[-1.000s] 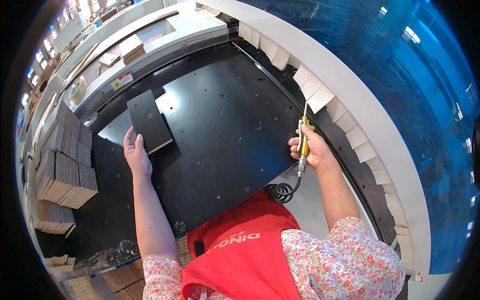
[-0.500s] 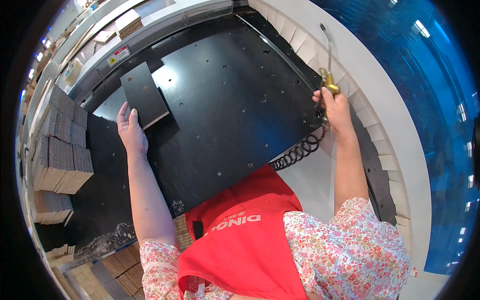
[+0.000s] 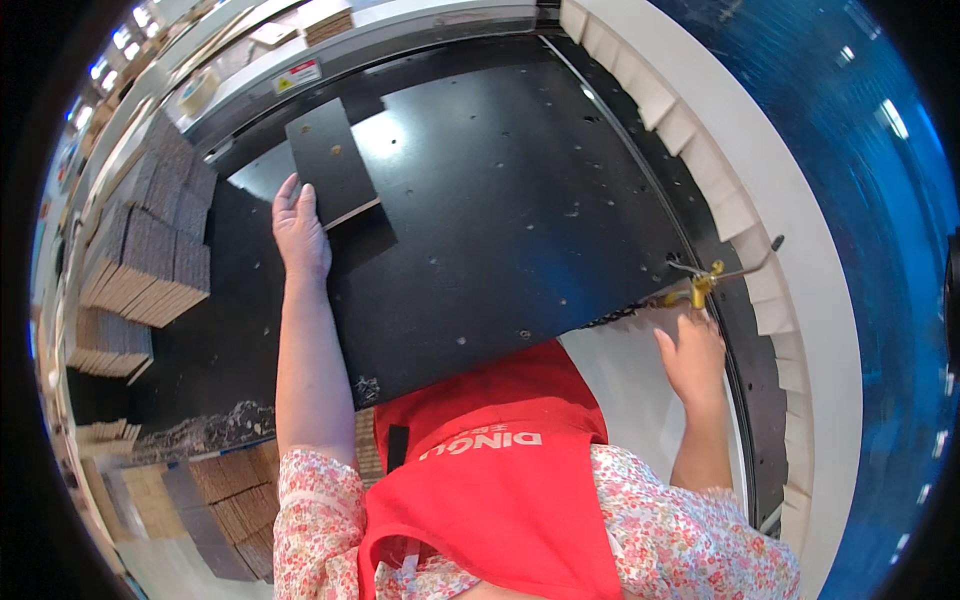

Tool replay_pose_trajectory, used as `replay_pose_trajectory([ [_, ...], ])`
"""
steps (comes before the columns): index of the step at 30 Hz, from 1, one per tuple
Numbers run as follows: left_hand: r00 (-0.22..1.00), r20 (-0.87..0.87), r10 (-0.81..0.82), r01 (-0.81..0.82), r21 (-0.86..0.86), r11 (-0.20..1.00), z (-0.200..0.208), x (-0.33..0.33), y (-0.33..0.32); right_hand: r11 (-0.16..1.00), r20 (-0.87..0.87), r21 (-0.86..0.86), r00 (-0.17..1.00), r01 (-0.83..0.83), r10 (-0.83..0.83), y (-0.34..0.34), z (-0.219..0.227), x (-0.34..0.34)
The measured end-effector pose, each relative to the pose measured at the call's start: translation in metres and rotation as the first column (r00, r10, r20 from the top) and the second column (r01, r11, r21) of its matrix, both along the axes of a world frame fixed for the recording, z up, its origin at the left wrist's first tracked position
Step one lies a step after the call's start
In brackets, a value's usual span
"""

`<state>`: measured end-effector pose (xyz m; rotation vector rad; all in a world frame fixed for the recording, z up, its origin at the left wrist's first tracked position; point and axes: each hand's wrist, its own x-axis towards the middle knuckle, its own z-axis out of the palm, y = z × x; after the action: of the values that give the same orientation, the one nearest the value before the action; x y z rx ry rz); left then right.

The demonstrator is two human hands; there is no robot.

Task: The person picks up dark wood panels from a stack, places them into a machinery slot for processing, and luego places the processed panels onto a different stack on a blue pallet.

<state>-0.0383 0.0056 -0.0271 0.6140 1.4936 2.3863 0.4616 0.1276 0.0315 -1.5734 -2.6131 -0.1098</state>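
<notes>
A small dark rectangular board (image 3: 335,165) with a pale cut edge and small brownish marks on its face is in my left hand (image 3: 302,235), gripped at its near left edge. It is above the black table (image 3: 470,220). By the table's right corner is a brass-coloured air blow gun (image 3: 705,285), its thin bent nozzle pointing right. My right hand (image 3: 693,355) is just below the gun, thumb apart from the fingers. The fingers reach up to the gun's lower part, and their tips are partly hidden. A dark coiled hose (image 3: 610,317) runs under the table edge.
Stacked boards (image 3: 160,260) stand along the table's left side, with more board stacks (image 3: 235,490) below at lower left. A tape roll (image 3: 198,92) is on the far ledge. White overlapping flaps (image 3: 735,215) and a curved white frame (image 3: 800,200) border the right.
My right hand has come down toward me with the blow gun, whose nozzle swung from upward to rightward; its grip has loosened. My left hand still holds the board. The whole view has shifted.
</notes>
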Motion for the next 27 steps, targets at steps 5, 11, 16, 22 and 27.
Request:
replay_pose_trajectory([
  [5, 0.987, 0.139, 0.083, -0.095, 0.083, 0.992, 0.011, -0.009, -0.014, 0.848, -0.612, -0.288, 0.767, -0.444, 0.194, -0.02, 0.031, -0.034],
  [11, 0.971, 0.131, 0.199, -0.225, 0.23, 0.947, 0.064, 0.025, -0.12, 0.51, -0.665, -0.054, 0.412, -0.858, 0.623, -0.027, 0.016, -0.141],
  [16, 0.693, -0.009, 0.721, -0.699, 0.236, 0.675, 0.086, 0.085, -0.281, 0.348, -0.675, -0.091, 0.315, -0.933, 0.667, -0.046, -0.003, -0.181],
  [22, -0.171, -0.05, 0.984, -0.964, 0.214, -0.157, 0.055, 0.164, -0.499, 0.261, -0.661, -0.204, 0.329, -0.944, 0.674, -0.073, -0.003, -0.216],
  [27, -0.554, -0.06, 0.83, -0.831, -0.017, -0.556, -0.004, 0.249, -0.605, 0.167, -0.657, -0.215, 0.269, -0.962, 0.704, -0.072, -0.009, -0.242],
])
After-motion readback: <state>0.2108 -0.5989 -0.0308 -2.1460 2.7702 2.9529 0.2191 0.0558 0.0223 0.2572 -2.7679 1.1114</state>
